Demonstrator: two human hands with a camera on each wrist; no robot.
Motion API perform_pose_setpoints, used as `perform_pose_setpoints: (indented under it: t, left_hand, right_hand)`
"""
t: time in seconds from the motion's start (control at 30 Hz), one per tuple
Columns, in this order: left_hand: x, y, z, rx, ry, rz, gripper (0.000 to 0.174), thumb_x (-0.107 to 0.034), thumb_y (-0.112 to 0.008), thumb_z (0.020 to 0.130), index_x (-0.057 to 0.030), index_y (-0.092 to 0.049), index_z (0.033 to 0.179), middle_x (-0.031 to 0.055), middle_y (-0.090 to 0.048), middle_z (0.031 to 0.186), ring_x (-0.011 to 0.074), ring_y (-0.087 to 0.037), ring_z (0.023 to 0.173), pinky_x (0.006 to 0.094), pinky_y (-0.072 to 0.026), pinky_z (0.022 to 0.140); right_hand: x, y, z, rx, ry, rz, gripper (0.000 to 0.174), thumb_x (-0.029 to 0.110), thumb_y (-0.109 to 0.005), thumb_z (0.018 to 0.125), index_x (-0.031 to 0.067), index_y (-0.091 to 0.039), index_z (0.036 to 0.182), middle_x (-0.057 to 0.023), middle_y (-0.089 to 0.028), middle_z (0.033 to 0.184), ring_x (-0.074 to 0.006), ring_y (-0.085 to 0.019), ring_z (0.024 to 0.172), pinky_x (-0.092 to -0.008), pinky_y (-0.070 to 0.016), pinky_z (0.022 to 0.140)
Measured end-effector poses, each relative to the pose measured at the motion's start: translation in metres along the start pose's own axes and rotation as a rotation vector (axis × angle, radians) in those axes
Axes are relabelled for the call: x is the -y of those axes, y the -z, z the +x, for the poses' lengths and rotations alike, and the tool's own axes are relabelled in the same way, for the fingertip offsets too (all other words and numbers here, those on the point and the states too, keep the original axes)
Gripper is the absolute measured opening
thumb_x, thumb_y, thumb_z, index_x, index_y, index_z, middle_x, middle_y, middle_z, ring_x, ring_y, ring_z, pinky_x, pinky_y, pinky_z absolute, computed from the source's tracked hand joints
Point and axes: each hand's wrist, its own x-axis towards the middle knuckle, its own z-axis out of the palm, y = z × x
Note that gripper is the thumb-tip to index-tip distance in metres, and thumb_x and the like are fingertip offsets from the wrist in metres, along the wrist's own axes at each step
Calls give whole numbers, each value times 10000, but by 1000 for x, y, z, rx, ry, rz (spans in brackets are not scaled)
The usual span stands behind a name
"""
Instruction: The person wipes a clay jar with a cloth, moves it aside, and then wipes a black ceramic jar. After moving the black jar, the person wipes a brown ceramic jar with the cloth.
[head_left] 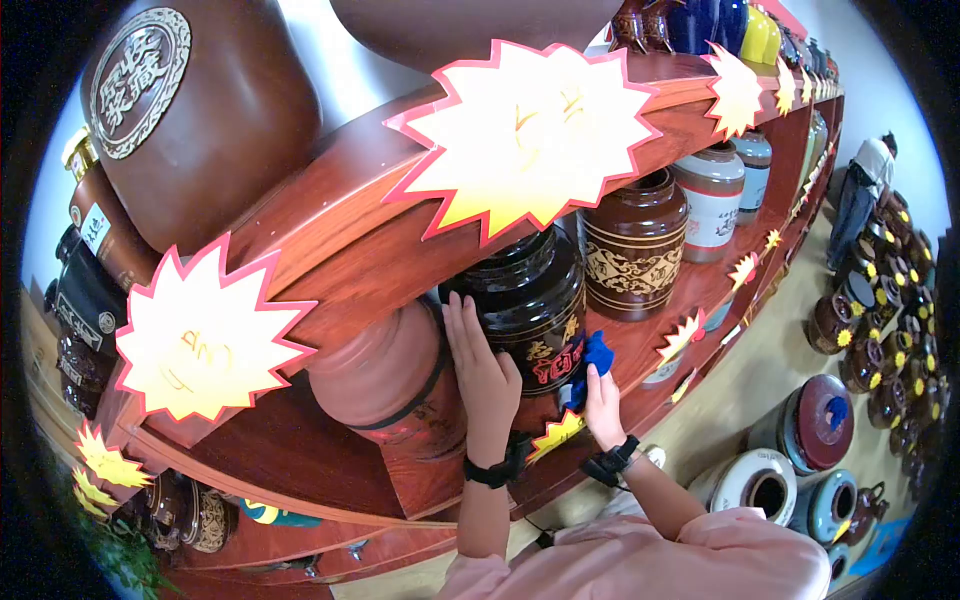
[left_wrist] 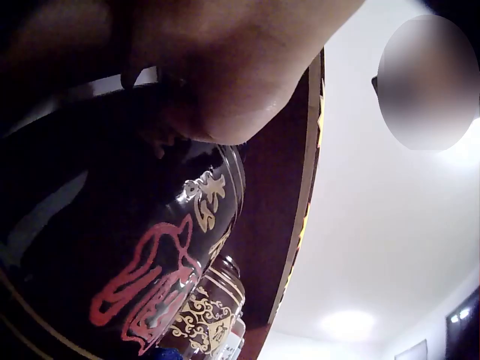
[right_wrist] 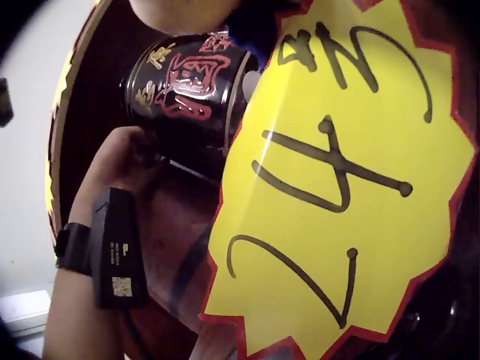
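A glossy black jar [head_left: 520, 300] with gold and red characters stands on a reddish wooden shelf. My left hand [head_left: 482, 362] rests along its left side, fingers straight and pointing up toward the jar's shoulder. In the left wrist view that hand [left_wrist: 225, 75] lies against the dark glaze. Low on the jar's right side, my right hand [head_left: 604, 408] holds a blue cloth [head_left: 598, 352]. The right wrist view shows only part of the right hand [right_wrist: 184, 11] at the top, beside the cloth [right_wrist: 251, 34]. A matte reddish-brown jar [head_left: 385, 370] stands left of my left hand.
A brown jar with gold patterns [head_left: 635, 250] stands right of the black one, with a grey-white jar [head_left: 710, 200] beyond. Starburst price tags [head_left: 540, 130] hang along the shelf edges. A large brown vessel [head_left: 220, 130] sits above. More jars [head_left: 830, 420] and a person [head_left: 865, 190] are at right.
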Motion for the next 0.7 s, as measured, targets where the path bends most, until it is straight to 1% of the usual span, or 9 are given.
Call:
perform_pose_setpoints:
  t: [0.03,0.07,0.17,0.23,0.27,0.37,0.53,0.57,0.7]
  left_hand:
    - [0,-1,0,-8,-3,-1,768,92,-426,719,31,-211,1454,252,-206,1512,435,-166,1414,503,-160,1166]
    - [-1,-1,0,-15,-5,-1,770,94,-427,718,30,-210,1454,251,-207,1512,434,-166,1414,503,-160,1166]
    - [-2,-3,0,-10,19,-9,790,111,-421,707,28,-189,1458,247,-174,1527,408,-138,1430,475,-110,1182]
    - [-3,-3,1,-6,26,-4,798,121,-429,699,30,-193,1456,246,-177,1526,406,-137,1431,473,-110,1182]
    - [-3,-3,1,-4,28,1,802,126,-433,695,31,-195,1455,245,-178,1526,405,-137,1431,472,-109,1182]
    - [-3,-3,2,-19,18,12,757,103,-431,712,47,-230,1439,263,-213,1504,441,-171,1410,506,-163,1164]
    - [-4,-8,3,-35,42,37,764,105,-423,694,57,-231,1432,273,-215,1499,457,-171,1404,520,-153,1163]
    - [-5,-10,3,-44,42,38,765,106,-421,691,59,-231,1431,274,-215,1498,459,-170,1404,523,-151,1163]
    - [-9,-12,3,-55,51,42,763,106,-414,689,67,-230,1428,273,-208,1501,457,-164,1406,524,-148,1162]
  right_hand:
    - [3,0,0,-11,-23,36,407,210,-402,1030,-48,-449,1341,-112,-550,1306,-161,-486,1201,-296,-347,1035]
    - [7,8,-1,82,-289,47,419,211,-394,1029,-49,-429,1356,-105,-515,1356,-154,-464,1230,-301,-334,1047]
    - [65,-4,6,31,-41,130,365,122,-403,1010,-16,-438,1345,-115,-557,1115,-166,-515,900,-329,-428,905]
    - [79,-13,32,58,413,-179,450,50,-480,925,-33,-403,1360,-229,-375,1420,-338,-423,1274,-415,-282,1090]
    - [99,-17,47,90,468,-116,427,33,-539,875,-57,-461,1285,-284,-269,1484,-437,-233,1394,-458,-176,1139]
    - [135,-25,91,67,755,-320,231,95,-649,822,-58,-593,986,-293,-233,1504,-478,-220,1386,-514,-212,1112]
    - [124,-23,113,116,753,-357,262,113,-675,793,-47,-594,984,-288,-268,1488,-474,-257,1367,-521,-231,1103]
    - [113,-22,107,95,709,-304,369,120,-661,806,-49,-563,1119,-276,-294,1479,-473,-278,1352,-493,-225,1115]
    - [52,-24,63,49,221,-11,477,148,-516,944,-67,-379,1347,-212,-379,1418,-334,-345,1327,-358,-232,1116]
